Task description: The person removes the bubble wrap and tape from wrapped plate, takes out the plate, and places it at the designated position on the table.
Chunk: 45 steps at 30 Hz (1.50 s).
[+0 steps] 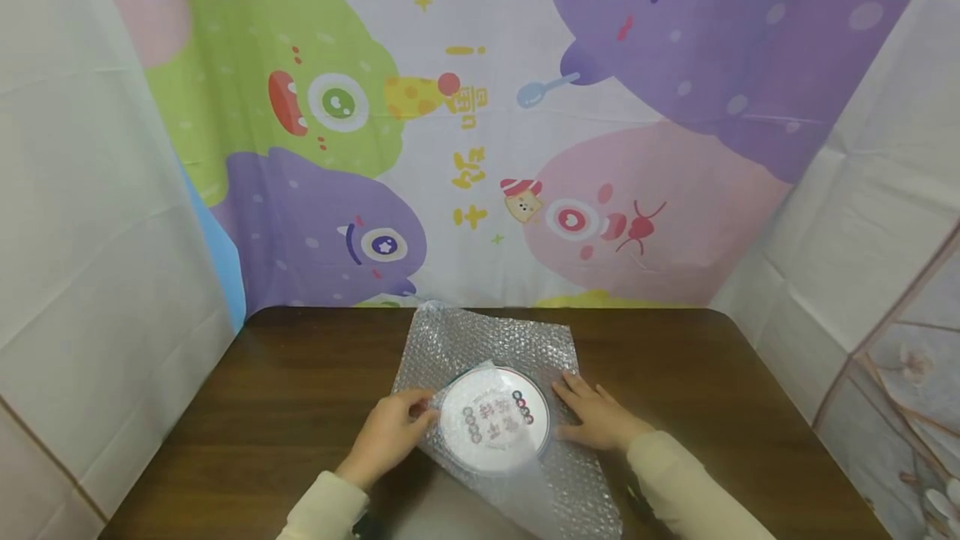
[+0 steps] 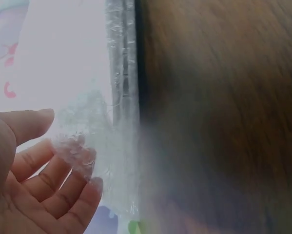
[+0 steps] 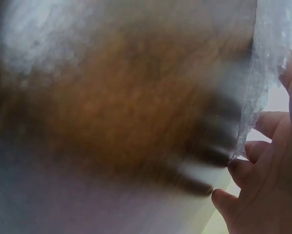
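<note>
A round white plate-like thing (image 1: pixel 534 417) with a thin dark rim and red printing lies flat on a sheet of bubble wrap (image 1: pixel 495 336). A clear flap of wrap covers much of its left and lower part. My left hand (image 1: pixel 390 433) is at the left edge of the wrap, beside the disc. In the left wrist view, that hand's fingertips (image 2: pixel 87 163) lie behind clear wrap, with the thumb apart from them. On the disc's right, my right hand (image 1: pixel 600 417) rests with spread fingers at the wrap's right side. Its fingertips touch the dark surface in the right wrist view.
The dark brown wooden table (image 1: pixel 300 373) extends on both sides of the wrap. Behind its far edge hangs a cloth (image 1: pixel 465 273) printed with cartoon monsters. Pale panels (image 1: pixel 90 257) stand at left and right.
</note>
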Each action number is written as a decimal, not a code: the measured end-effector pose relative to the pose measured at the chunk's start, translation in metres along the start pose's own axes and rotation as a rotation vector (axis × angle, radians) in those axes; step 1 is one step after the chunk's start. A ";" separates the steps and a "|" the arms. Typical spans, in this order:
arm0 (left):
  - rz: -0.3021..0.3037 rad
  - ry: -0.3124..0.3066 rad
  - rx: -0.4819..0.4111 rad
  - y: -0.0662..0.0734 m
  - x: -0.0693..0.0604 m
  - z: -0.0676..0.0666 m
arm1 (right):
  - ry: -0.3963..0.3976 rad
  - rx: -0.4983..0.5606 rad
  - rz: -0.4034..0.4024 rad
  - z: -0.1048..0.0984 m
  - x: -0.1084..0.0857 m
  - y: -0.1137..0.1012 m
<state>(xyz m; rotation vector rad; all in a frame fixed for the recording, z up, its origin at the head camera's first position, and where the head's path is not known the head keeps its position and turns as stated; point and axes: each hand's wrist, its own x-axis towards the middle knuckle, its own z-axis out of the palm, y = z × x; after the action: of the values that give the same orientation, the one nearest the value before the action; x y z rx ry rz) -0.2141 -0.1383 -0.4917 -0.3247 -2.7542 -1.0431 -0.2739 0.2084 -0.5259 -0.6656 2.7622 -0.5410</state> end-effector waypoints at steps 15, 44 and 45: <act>0.014 -0.117 -0.204 -0.015 -0.013 -0.027 | 0.010 0.004 0.002 -0.003 -0.001 -0.004; 0.122 -0.446 -0.416 -0.060 -0.043 -0.046 | 0.024 0.029 0.007 0.000 -0.001 0.000; 0.126 -0.463 -0.423 -0.062 -0.043 -0.046 | 0.024 0.030 0.005 0.000 0.000 0.000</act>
<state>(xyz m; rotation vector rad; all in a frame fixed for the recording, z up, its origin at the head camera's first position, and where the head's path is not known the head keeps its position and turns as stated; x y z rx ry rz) -0.1848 -0.2200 -0.5069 -0.8870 -2.8059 -1.6951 -0.2734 0.2085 -0.5262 -0.6491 2.7715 -0.5918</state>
